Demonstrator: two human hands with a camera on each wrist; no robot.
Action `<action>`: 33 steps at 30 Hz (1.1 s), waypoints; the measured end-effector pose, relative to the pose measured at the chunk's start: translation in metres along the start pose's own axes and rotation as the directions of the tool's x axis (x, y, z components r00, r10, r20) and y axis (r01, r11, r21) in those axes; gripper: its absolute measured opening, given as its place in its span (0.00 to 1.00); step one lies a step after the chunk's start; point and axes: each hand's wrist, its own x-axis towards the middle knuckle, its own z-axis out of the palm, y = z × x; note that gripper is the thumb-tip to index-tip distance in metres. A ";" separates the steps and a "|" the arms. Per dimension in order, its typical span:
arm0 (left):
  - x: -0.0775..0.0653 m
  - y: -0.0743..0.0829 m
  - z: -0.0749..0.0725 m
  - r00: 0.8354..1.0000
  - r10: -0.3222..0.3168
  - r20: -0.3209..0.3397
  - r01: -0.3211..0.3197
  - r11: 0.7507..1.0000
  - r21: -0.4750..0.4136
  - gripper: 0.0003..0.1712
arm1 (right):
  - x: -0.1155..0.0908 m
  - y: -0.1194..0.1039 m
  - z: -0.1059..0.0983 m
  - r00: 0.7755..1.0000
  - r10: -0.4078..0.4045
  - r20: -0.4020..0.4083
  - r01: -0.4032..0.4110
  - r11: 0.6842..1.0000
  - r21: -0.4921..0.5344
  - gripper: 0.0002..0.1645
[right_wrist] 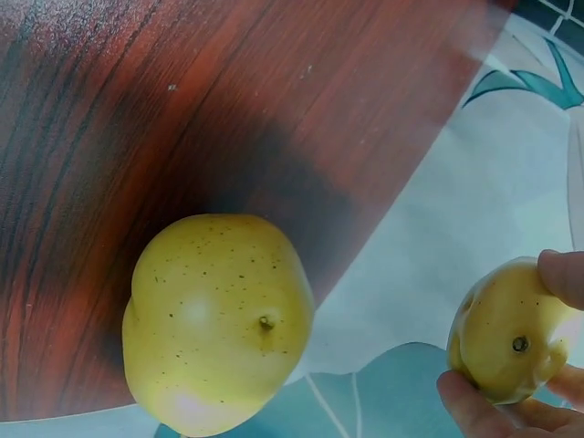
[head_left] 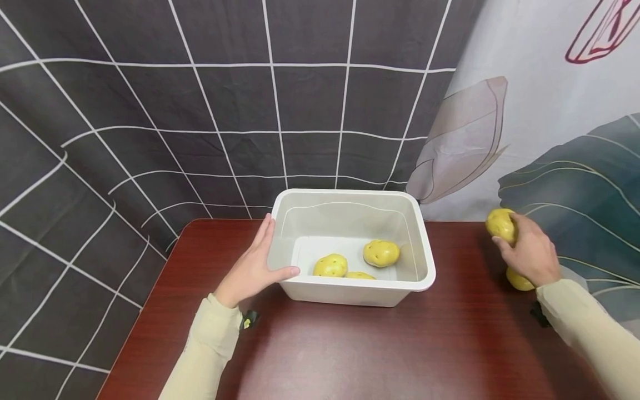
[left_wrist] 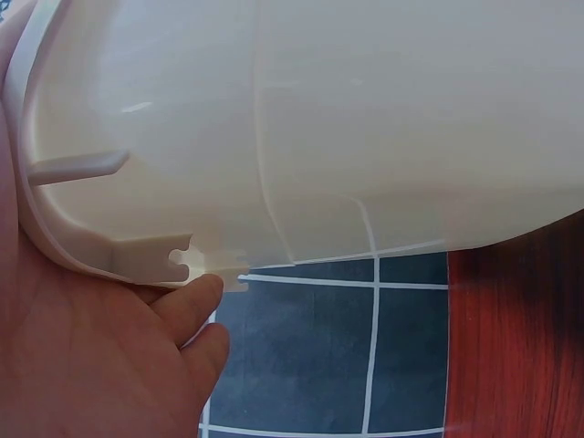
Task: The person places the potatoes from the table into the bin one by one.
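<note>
My left hand (head_left: 250,271) rests against the left side of a white plastic bin (head_left: 424,261), fingers stretched along its side and thumb at the front rim. From below, the left wrist view shows fingers (left_wrist: 193,310) touching the underside of the bin's rim. Inside the bin lie a yellow potato (head_left: 331,265), a second potato (head_left: 381,253), and a third potato (head_left: 359,275) partly hidden by the front wall. At the far right, my right hand (head_left: 533,251) grips a potato (right_wrist: 507,333) between thumb and fingers. Another potato (right_wrist: 219,324) sits on the table under that hand.
The bin stands on a reddish-brown wooden table (head_left: 330,350) near its back edge. Behind and left hangs a dark cloth (head_left: 310,94) with a white grid. A pale leaf-patterned cloth (head_left: 540,122) hangs at the right, close to my right hand.
</note>
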 end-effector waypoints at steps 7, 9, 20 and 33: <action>0.000 0.000 0.000 1.000 0.002 -0.001 -0.002 1.000 -0.003 0.69 | -0.002 -0.008 -0.001 1.000 -0.028 -0.002 0.028 0.999 0.017 0.45; 0.000 0.000 0.000 1.000 0.003 -0.001 -0.003 1.000 -0.005 0.69 | -0.003 -0.011 -0.002 0.999 -0.035 -0.001 0.035 0.999 0.022 0.45; 0.000 -0.001 0.000 1.000 0.003 -0.003 -0.003 1.000 -0.008 0.68 | -0.006 -0.026 -0.004 0.997 -0.070 -0.008 0.070 0.997 0.028 0.46; 0.000 -0.001 0.000 1.000 0.003 -0.007 -0.003 1.000 -0.005 0.68 | -0.012 -0.044 -0.009 0.996 -0.087 -0.004 0.087 0.995 0.042 0.47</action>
